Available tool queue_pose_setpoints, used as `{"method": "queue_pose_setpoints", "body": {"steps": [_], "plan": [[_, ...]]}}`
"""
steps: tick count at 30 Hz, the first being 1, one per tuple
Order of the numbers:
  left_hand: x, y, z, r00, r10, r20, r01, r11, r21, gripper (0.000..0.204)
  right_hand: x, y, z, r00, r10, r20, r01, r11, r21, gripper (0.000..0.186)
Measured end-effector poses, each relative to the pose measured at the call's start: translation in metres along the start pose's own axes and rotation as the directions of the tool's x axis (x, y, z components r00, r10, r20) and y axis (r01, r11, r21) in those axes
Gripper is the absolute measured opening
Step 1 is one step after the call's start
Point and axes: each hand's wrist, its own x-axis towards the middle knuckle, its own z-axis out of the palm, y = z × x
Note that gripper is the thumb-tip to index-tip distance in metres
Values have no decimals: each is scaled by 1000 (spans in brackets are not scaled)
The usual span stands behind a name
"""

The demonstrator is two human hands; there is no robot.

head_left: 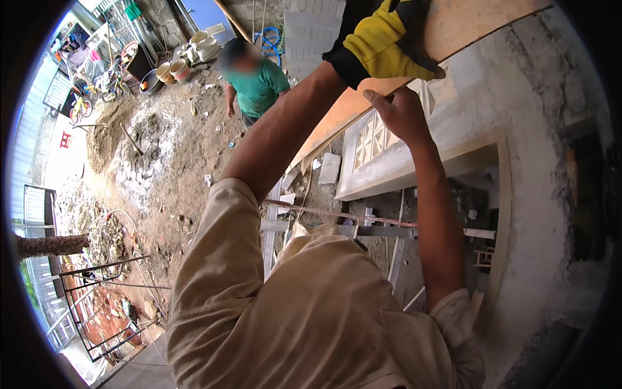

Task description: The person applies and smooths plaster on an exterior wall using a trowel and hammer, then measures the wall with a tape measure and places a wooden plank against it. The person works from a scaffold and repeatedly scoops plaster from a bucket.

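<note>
My left hand (382, 48), in a yellow work glove with a black cuff, is on a long plywood board (473, 23) and grips it near the top of the view. One gloved digit reaches over the board's lower edge; the other fingers are partly cut off by the frame. Just below, my bare right hand (403, 117) is closed on the same edge. Its thumb lies against the board's face, and its other fingers are mostly hidden. The board slants from upper right toward lower left.
Below me stand metal scaffold bars (337, 217). On the right is a plastered wall (531, 181) with a framed opening and a patterned vent block (372, 142). A person in a green shirt (259, 87) stands on the dirt ground, with buckets (179, 70) behind. Grey blocks (312, 39) are stacked beyond the board.
</note>
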Motion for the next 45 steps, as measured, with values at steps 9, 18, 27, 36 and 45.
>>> {"method": "queue_pose_setpoints", "body": {"steps": [9, 18, 27, 36, 45], "plan": [[-5, 8, -21, 996, -36, 81, 77, 803, -591, 117, 12, 5, -25, 960, -62, 274, -50, 923, 383, 81], [-8, -43, -37, 968, -173, 180, 240, 838, -490, 92, -39, 25, -39, 985, 165, 52, -168, 839, 517, 105], [91, -113, 49, 988, 18, 152, 37, 936, -349, 107, -153, 0, -70, 908, 302, -291, -154, 885, 439, 88], [121, -154, 208, 934, -162, 317, 206, 973, -108, 131, -204, -16, -83, 850, 421, -317, -310, 886, 344, 94], [111, -187, 297, 896, -243, 372, 347, 906, -243, 139, -222, -8, -88, 813, 497, -304, -423, 862, 278, 93]]}}
